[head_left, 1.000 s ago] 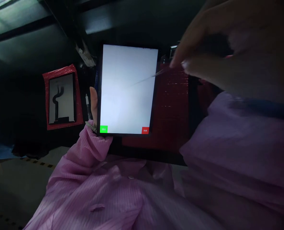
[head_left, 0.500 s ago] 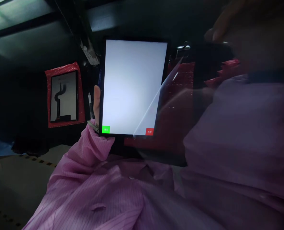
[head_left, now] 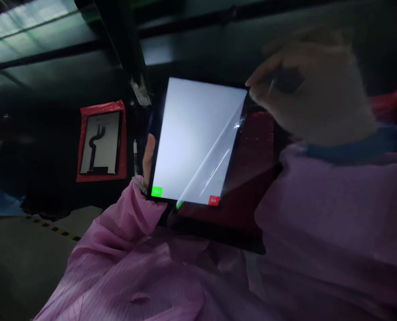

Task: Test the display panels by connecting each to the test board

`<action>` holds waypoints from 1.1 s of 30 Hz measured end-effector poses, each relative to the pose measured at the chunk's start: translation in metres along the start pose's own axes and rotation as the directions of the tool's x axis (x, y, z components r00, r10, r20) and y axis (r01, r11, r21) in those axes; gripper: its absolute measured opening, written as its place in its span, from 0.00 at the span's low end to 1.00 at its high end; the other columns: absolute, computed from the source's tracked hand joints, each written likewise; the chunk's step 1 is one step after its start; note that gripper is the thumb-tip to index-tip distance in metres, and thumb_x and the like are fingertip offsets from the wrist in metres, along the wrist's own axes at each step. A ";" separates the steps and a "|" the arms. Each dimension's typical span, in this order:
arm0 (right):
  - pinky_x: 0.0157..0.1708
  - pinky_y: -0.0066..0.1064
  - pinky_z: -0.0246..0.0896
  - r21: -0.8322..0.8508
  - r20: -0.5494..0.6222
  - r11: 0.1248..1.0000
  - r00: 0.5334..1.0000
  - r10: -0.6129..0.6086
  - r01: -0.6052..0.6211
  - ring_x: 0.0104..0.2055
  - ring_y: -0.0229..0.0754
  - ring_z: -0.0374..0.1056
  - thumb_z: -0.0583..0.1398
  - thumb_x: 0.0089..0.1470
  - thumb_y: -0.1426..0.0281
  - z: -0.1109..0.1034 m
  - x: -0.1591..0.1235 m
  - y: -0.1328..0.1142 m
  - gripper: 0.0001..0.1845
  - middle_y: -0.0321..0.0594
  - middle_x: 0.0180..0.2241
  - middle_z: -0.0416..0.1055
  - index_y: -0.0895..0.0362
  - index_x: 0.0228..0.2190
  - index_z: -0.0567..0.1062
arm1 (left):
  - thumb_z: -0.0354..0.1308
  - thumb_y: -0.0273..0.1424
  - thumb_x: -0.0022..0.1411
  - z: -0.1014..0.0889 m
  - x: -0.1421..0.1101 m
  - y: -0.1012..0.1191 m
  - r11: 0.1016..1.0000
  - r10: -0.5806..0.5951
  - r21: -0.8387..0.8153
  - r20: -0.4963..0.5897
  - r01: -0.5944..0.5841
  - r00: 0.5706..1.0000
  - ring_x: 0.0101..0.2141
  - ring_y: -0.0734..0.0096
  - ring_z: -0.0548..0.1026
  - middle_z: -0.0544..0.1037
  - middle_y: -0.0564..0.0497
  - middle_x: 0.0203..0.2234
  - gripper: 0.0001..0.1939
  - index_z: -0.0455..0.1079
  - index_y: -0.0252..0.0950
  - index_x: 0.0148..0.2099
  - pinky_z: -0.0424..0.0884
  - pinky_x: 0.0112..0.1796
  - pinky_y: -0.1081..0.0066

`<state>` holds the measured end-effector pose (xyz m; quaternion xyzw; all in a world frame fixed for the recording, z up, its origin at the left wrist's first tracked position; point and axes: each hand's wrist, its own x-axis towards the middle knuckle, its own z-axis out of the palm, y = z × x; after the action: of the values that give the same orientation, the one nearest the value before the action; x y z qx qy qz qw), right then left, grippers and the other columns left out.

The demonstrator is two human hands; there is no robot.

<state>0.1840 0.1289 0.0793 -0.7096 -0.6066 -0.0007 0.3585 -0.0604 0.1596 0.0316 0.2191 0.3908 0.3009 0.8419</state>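
My left hand (head_left: pixel 148 156) grips the left edge of a lit white display panel (head_left: pixel 188 138), thumb on its bezel, holding it upright in front of me. The screen shows a green button at the bottom left and a red one at the bottom right. A clear protective film (head_left: pixel 215 165) is peeled off the right part of the screen and runs from the top right corner down to the bottom edge. My right hand (head_left: pixel 312 89) is closed in a pinch at the panel's top right corner, where the film ends. Both arms wear pink sleeves.
A second panel (head_left: pixel 100 142) with a dark flex cable lies back-up on red bubble wrap (head_left: pixel 83 147) at the left. More red wrap (head_left: pixel 255 174) lies behind the held panel. A dark frame post (head_left: pixel 125 53) rises behind. The room is dim.
The film, still flat on the screen a second ago, has come away along the right side. My right hand has come back to the top right corner. The panel has tilted and shifted right.
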 end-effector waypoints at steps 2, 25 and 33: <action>0.63 0.60 0.52 -0.083 -0.051 0.996 0.998 -0.029 0.025 0.60 0.53 0.66 0.64 0.54 0.75 0.011 -0.005 -0.006 0.10 0.53 0.49 0.74 0.62 0.40 0.80 | 0.43 0.60 0.67 -0.002 -0.001 -0.001 0.994 -0.040 -0.096 0.174 0.058 0.984 0.50 0.47 0.79 0.82 0.41 0.46 0.40 0.72 0.31 0.59 0.75 0.50 0.52; 0.45 0.45 0.71 -0.110 -0.148 0.891 0.879 -0.453 0.441 0.46 0.51 0.71 0.58 0.65 0.63 0.075 -0.092 -0.051 0.14 0.50 0.47 0.76 0.56 0.48 0.75 | 0.51 0.55 0.65 -0.006 0.003 -0.006 0.994 -0.002 -0.100 0.284 0.031 0.959 0.58 0.45 0.73 0.78 0.37 0.54 0.37 0.70 0.30 0.60 0.67 0.59 0.52; 0.53 0.50 0.66 -0.075 -0.423 0.961 0.864 -0.273 0.267 0.52 0.54 0.68 0.61 0.62 0.58 0.065 -0.090 -0.032 0.28 0.50 0.49 0.73 0.54 0.59 0.66 | 0.56 0.60 0.58 -0.014 0.005 -0.002 0.998 0.059 0.008 0.281 -0.064 0.958 0.60 0.43 0.72 0.79 0.43 0.53 0.37 0.74 0.36 0.57 0.71 0.56 0.50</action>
<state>0.1047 0.0853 0.0080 -0.6027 -0.6060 -0.2113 0.4743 -0.0685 0.1635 0.0191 0.2787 0.2630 0.2894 0.8772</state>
